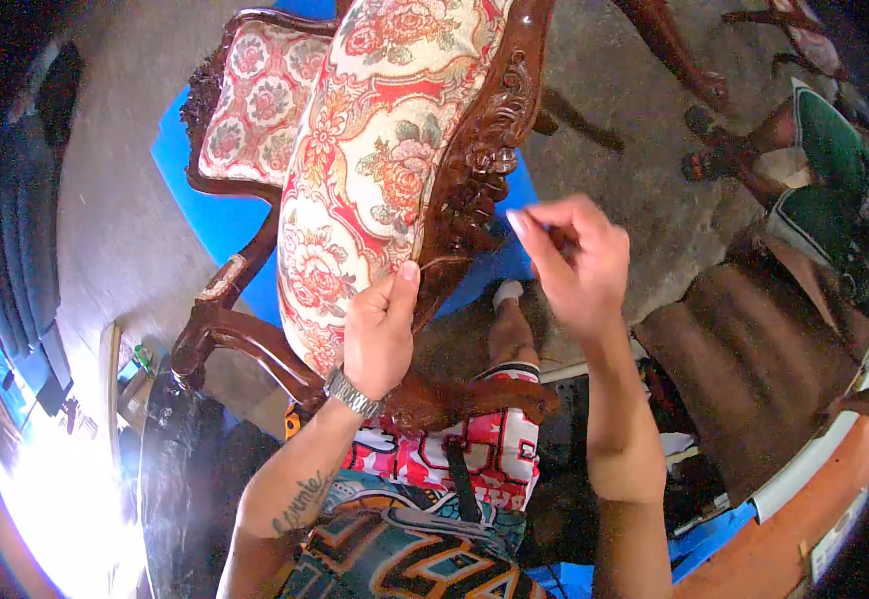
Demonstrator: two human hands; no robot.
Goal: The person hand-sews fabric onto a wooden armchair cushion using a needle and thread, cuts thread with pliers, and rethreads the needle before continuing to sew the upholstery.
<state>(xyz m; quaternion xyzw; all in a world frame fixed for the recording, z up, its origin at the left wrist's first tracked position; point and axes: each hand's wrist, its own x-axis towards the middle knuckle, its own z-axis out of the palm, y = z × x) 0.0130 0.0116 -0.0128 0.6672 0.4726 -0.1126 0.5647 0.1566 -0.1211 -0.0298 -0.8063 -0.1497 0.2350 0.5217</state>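
Head view placed the floral upholstered panel (364, 180) of a wooden armchair from the upper centre down to the middle of the frame, bordered on its right by a dark carved rail (486, 185). Part of a blue surface (180, 180) showed beneath the chair, left of the panel.

Principal risk: a thin strand (449, 261) ran from the panel's right edge toward the right of the frame. Uneven or excessive pull could, in my judgement, have snapped it, puckered the fabric or lifted the edge; a slip of the left thumb could have let it go slack. The raised carving close beside it offered points for snagging. Secondary risk: the metal wristwatch (354, 392), worn near the panel's lower end, could have scratched the varnish or caught the weave if the wrist dropped.

Grip, left hand (379, 334): fingers curled, thumb laid along them with its tip at the panel's edge; it appeared clamped on the strand there. Grip, right hand (582, 260): raised right of the carving, clear of the panel, thumb and forefinger close to each other. Blur prevented confirming whether they met or pinched the strand's far end.
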